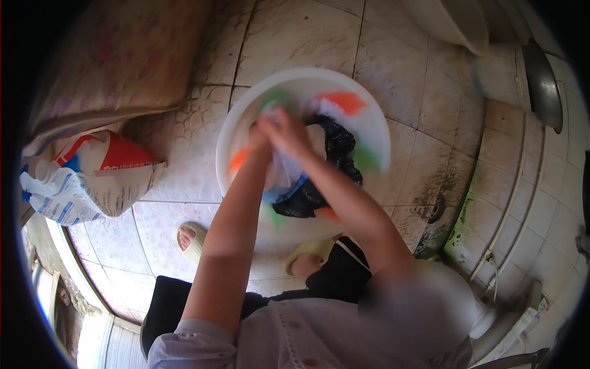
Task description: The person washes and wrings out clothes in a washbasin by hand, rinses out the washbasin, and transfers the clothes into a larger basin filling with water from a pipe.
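Note:
Over a large white basin (380, 132) with orange and green patches inside, my two hands are close together. My left hand (260, 136) and my right hand (287, 131) are both closed on a white cloth (284, 171), which hangs down between my forearms. Motion blur smears the fingers. Beneath and beside the cloth lies a black textured, net-like fabric (340, 144) in the basin. A small blue piece (289, 192) shows at the cloth's lower edge. My right forearm partly hides the black fabric.
Plastic sacks (126, 169), red, white and blue, stand on the tiled floor at the left. A covered item (117, 55) rises behind them. My slippered feet (192, 238) are near the basin. Pipes (513, 203) run along the right wall, below a metal pan (546, 86).

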{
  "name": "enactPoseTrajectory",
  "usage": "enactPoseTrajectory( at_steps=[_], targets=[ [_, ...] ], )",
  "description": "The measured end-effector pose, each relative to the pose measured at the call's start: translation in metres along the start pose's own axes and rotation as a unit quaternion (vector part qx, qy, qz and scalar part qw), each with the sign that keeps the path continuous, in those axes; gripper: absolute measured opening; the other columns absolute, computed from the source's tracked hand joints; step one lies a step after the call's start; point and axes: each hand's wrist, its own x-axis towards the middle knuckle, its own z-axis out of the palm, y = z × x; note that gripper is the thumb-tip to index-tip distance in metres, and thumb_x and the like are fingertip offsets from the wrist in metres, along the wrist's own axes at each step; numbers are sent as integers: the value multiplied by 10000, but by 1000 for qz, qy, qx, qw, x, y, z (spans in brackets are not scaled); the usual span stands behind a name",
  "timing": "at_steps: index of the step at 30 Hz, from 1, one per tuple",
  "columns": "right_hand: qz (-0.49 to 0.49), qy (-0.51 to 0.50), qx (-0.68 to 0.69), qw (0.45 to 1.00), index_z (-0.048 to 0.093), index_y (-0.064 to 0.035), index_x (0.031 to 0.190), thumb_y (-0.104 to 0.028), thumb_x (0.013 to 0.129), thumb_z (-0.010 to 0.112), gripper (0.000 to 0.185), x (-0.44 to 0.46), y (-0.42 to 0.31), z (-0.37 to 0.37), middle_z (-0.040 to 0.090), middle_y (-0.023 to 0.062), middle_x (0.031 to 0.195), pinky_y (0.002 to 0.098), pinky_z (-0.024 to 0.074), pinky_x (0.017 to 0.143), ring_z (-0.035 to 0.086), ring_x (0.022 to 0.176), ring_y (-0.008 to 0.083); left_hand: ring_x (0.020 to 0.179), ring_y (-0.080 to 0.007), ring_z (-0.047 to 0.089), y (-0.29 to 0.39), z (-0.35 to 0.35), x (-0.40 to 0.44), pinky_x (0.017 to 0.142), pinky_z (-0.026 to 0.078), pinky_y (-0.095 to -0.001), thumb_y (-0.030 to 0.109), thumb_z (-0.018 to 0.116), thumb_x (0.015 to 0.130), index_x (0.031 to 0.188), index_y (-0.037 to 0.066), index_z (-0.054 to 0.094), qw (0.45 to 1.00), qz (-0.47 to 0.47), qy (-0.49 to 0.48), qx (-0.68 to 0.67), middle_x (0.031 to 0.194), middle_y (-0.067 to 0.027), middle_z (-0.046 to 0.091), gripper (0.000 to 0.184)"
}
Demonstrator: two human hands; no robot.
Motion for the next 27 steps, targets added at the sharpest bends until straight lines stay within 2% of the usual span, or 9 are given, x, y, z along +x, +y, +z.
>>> enactPoseTrajectory(
  at_steps=[3,4,8,11,16,17,19,24,27],
  targets=[
    [68,-1,51,996,566,-41,780,-403,818,525,365,5,-8,-17,601,219,770,459,456,690,582,773,397,958,-242,541,53,12,-59,839,417,-373,400,375,914,1068,-45,568,990,-70,62,-102,1073,-181,578,509],
    [65,1,53,996,566,-41,780,-403,818,525,365,4,-13,-21,601,219,770,459,456,690,582,773,397,950,-227,533,47,26,-60,845,407,-346,376,370,926,1107,-61,551,994,5,82,75,1065,-173,580,506],
    [6,3,-25,1000,581,-46,687,-321,838,494,325,-33,-25,-30,581,171,655,454,447,599,580,665,364,1020,-230,511,59,11,-66,924,360,-335,358,386,931,1164,-34,527,954,-122,-7,-274,1128,-176,558,477],
    [23,41,-94,994,570,-45,657,-318,847,482,343,23,27,-37,573,182,647,455,442,573,574,638,369,859,-250,582,59,42,-84,782,436,-368,347,397,920,1075,-54,553,983,135,105,-73,937,-213,623,456],
    [-6,63,-142,988,531,-21,810,-347,839,514,328,20,30,-15,579,190,649,461,459,566,580,642,380,881,-335,599,31,9,-26,792,436,-385,335,411,902,969,-35,599,985,59,138,88,904,-236,620,421],
    [-155,98,-163,969,526,-21,819,-329,839,515,309,12,32,-5,589,191,664,447,469,558,593,642,364,881,-335,599,25,2,-19,792,436,-385,335,411,902,969,-35,599,984,61,142,86,904,-236,620,421],
    [-71,-89,-217,969,529,-22,901,-349,846,515,332,6,30,-1,598,192,689,471,468,600,578,646,401,816,-424,576,15,-5,-19,755,437,-461,359,419,876,809,-21,625,978,106,137,113,793,-270,598,438],
    [48,-13,-118,992,540,-31,895,-350,838,521,325,13,11,6,610,209,757,454,469,637,592,720,390,839,-388,590,10,3,-14,755,440,-455,344,433,851,891,6,613,978,79,154,115,906,-234,613,385],
    [15,16,19,1000,568,-44,817,-352,849,496,318,-8,-25,-10,606,204,749,456,463,637,588,758,397,889,-379,590,2,-2,-13,772,440,-447,353,434,858,874,7,611,983,101,-3,150,914,-236,614,389]
  ],
)
